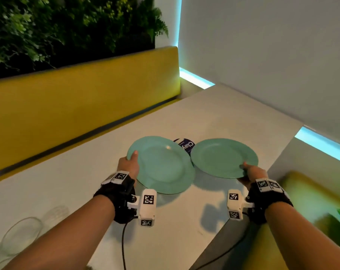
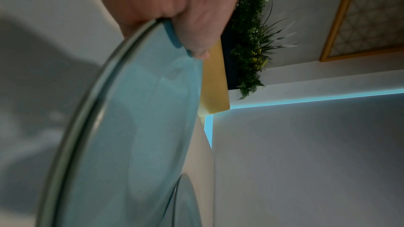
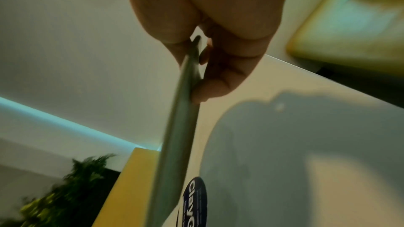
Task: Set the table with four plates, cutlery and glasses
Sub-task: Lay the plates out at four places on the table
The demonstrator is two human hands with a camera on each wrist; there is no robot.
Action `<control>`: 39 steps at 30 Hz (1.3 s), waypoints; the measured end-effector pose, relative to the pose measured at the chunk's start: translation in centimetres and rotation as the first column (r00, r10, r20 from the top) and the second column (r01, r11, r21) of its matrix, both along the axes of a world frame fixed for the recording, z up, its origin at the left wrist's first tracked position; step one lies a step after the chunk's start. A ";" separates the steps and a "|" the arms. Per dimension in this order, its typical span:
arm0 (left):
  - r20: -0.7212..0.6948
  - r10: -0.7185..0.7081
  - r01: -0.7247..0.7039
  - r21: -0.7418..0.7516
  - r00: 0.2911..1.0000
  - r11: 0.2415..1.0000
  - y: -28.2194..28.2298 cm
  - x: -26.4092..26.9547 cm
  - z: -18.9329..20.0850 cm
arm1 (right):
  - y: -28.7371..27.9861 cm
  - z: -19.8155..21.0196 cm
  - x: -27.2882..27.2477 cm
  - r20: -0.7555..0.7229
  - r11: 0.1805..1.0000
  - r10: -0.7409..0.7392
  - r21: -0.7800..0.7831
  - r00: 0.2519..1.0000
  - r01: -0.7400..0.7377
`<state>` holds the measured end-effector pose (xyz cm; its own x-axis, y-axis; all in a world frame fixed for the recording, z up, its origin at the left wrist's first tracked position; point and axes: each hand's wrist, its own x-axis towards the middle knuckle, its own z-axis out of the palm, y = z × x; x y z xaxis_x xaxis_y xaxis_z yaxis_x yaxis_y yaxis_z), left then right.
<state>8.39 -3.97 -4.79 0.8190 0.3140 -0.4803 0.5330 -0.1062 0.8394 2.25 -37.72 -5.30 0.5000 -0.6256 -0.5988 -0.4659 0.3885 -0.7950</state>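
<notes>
Two smooth round teal plates hang over a pale matte table (image 1: pixel 71 184). Yellow bench (image 1: pixel 83 98) and leafy wall (image 1: pixel 67 26) lie far left, clear glasses (image 1: pixel 20 234) near left. Left hand (image 1: pixel 128 165) pinches the left plate (image 1: pixel 161 164); right hand (image 1: pixel 253 172) pinches the right plate (image 1: pixel 223 157), a dark round label (image 1: pixel 185 146) between them.

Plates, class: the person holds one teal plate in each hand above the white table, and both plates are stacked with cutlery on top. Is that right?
Not quite. The left hand grips the left plate and the right hand grips the right plate above the white table, but the head view shows both plates bare: no cutlery lies on either.
</notes>
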 end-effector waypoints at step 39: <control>-0.024 -0.038 0.034 -0.138 0.999 0.990 -4.9 0.0 -1.9 | 5.0 -2.9 2.3 -0.221 0.804 0.448 -0.323 0.866 -0.499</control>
<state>8.40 -8.92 -6.69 0.8150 0.2140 -0.5385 0.5530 -0.0099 0.8331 4.58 -32.75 -8.24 0.7253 -0.5127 -0.4593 -0.6235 -0.2066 -0.7540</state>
